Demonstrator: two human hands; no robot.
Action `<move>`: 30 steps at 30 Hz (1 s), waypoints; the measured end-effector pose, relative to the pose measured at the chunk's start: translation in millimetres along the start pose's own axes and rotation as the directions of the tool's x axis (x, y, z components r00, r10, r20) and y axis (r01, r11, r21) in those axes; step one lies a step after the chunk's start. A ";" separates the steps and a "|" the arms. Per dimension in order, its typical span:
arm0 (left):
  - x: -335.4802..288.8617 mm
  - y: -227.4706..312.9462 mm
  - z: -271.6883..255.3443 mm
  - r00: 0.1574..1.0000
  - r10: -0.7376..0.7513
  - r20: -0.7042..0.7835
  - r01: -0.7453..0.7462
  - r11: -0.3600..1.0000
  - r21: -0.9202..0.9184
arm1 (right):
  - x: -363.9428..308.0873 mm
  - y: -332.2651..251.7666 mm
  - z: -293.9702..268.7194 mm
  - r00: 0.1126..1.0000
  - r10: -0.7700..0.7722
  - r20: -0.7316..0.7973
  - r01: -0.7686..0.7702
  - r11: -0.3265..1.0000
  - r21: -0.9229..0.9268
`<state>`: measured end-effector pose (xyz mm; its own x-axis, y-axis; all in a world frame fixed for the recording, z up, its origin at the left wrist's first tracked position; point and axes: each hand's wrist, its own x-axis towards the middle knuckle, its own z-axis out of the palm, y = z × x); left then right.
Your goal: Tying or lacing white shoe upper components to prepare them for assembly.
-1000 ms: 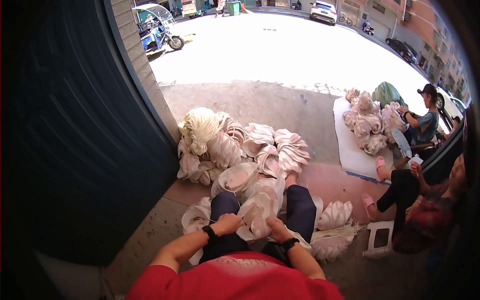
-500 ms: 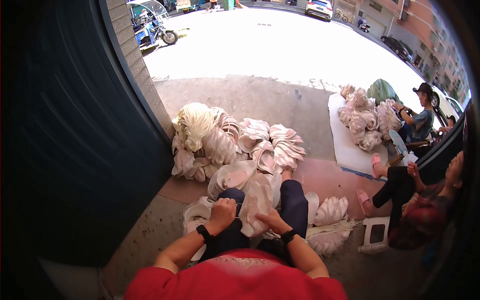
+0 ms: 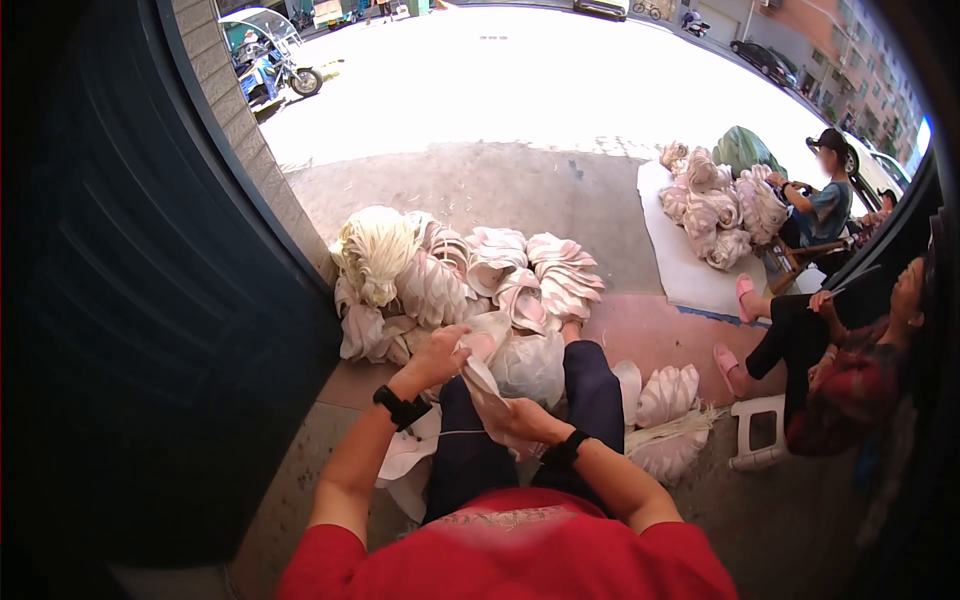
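Observation:
Over my lap I hold a pale pink-and-white shoe upper [image 3: 484, 388] turned edge-on. My left hand [image 3: 437, 358] is closed at its far end, beside a lighter, whitish part. My right hand [image 3: 535, 422] grips its near end, the fingers partly hidden behind it. A thin white cord [image 3: 458, 432] stretches across my thigh near the right hand. Beyond my knees lies a whitish, translucent-looking piece [image 3: 530, 367]. Stacked bundles of similar uppers [image 3: 565, 275] are heaped in front of my feet, with a bunch of cream laces [image 3: 375, 250] on the left.
More uppers [image 3: 668, 395] lie right of my leg, near a white stool [image 3: 758, 432]. A seated person [image 3: 850, 380] is close on the right; another [image 3: 828, 200] sits farther off by a pile of bundles [image 3: 705, 205]. A dark door panel [image 3: 150, 300] stands left.
My left hand has moved forward and left, and the upper has turned from facing me to edge-on, reaching farther out. My right hand stays near my lap. The view has shifted slightly.

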<state>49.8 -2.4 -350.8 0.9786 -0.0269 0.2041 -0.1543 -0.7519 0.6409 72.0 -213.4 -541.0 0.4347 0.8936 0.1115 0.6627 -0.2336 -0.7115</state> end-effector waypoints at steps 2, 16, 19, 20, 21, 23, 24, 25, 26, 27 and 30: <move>6.0 -28.5 0.4 0.961 -0.066 0.269 0.085 0.995 -0.059 | -24.0 -63.9 -45.3 0.964 0.240 0.116 -0.263 0.789 0.554; 7.7 -66.8 73.2 0.638 -0.339 0.691 0.755 0.450 -0.476 | -65.6 -80.0 -67.4 0.817 0.568 0.093 -0.329 0.328 0.886; -7.5 -70.7 69.5 0.881 -0.340 0.329 0.380 0.923 -0.063 | -68.3 -65.8 -63.8 0.800 0.588 0.117 -0.275 0.188 0.943; -15.5 -65.9 64.5 0.877 -0.346 0.334 0.385 0.921 -0.057 | -68.7 -62.9 -64.8 0.792 0.594 0.142 -0.261 0.120 0.958; -25.6 -58.3 55.8 0.894 -0.358 0.268 0.395 0.913 -0.098 | -65.7 -65.4 -67.2 0.764 0.618 0.185 -0.248 0.017 0.969; -46.6 -49.3 46.2 0.922 -0.341 0.185 0.369 0.918 -0.146 | -65.5 -57.8 -65.0 0.771 0.609 0.187 -0.233 -0.004 0.972; -60.9 -48.3 42.1 0.920 -0.346 0.186 0.374 0.916 -0.146 | -65.8 -53.9 -63.4 0.779 0.599 0.184 -0.219 -0.015 0.976; -73.7 -48.2 37.6 0.916 -0.364 0.166 0.391 0.902 -0.182 | -64.4 -52.4 -62.5 0.778 0.597 0.196 -0.206 -0.052 0.977; -83.0 -47.9 31.8 0.912 -0.383 0.146 0.407 0.887 -0.218 | -65.2 -50.7 -63.0 0.777 0.597 0.198 -0.206 -0.056 0.977; -89.8 -49.0 22.6 0.911 -0.385 0.145 0.409 0.887 -0.215 | -63.9 -49.5 -62.9 0.782 0.585 0.212 -0.221 -0.058 0.974; -101.2 -49.1 -4.5 0.876 -0.479 -0.053 0.427 0.823 -0.375 | -62.8 -49.8 -62.2 0.791 0.566 0.232 -0.224 -0.086 0.971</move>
<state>-42.3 40.2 -399.5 0.9244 0.3710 -0.0888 0.2394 -0.3828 0.8923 49.6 -281.7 -469.4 0.5773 0.6635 -0.4758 -0.7462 0.1922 -0.6373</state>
